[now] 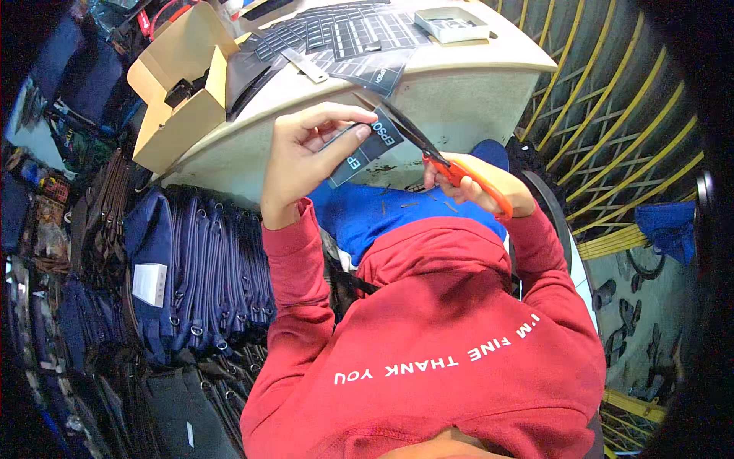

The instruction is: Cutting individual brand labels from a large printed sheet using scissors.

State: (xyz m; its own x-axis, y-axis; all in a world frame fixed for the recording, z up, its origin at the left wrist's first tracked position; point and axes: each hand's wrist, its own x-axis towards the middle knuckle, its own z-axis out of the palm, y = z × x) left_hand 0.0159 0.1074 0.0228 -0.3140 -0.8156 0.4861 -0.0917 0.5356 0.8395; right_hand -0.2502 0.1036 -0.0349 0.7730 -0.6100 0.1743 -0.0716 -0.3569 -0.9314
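Note:
Between the thumb and fingers of my left hand (310, 149) is a small dark label strip (375, 145) with pale lettering, held up above my lap. My right hand (485, 183) grips a pair of scissors (437, 157) with orange handles and dark blades. The blades point up and left, and they lie along the right edge of the strip. From this view I cannot tell whether they touch it. Thin dark scraps (413, 204) lie on the blue cloth (359, 218) over my lap.
A pale table (474, 73) ahead bears dark printed label sheets (329, 34), a metal ruler (304, 66) and a small white box (451, 27). An open cardboard box (180, 126) stands at its left. Stacked navy bags (206, 268) fill my left side; a yellow folding gate (604, 99) is at right.

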